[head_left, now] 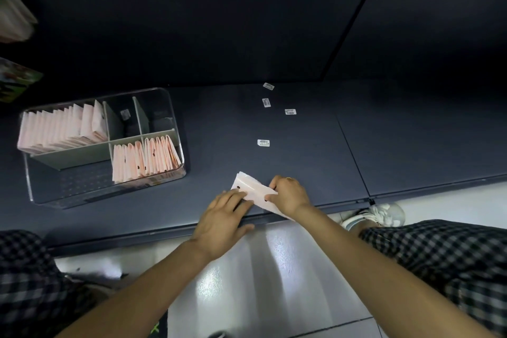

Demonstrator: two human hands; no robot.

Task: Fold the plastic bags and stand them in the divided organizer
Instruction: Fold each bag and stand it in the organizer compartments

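Plastic bag (251,189) flat at shelf (274,129) front edge, long axis diagonal. Left hand (222,223) presses it, fingers straight; right hand (289,195) pinches its right end. Organizer (175,129) well left — left hand nearer.

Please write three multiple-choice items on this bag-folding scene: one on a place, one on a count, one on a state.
1. Where is the organizer relative to the hands?
A. To their left
B. To their right
C. Behind the person

2. How many small labels lie on the shelf outside the organizer?
A. Two
B. Four
C. Seven

3. What is the left hand doing?
A. Hanging idle
B. Lifting the organizer
C. Pressing the bag flat

Key: 1 A, it sits left of the hands; 2 B, four white labels show; 3 C, straight fingers lie on the bag, which the right hand pinches.
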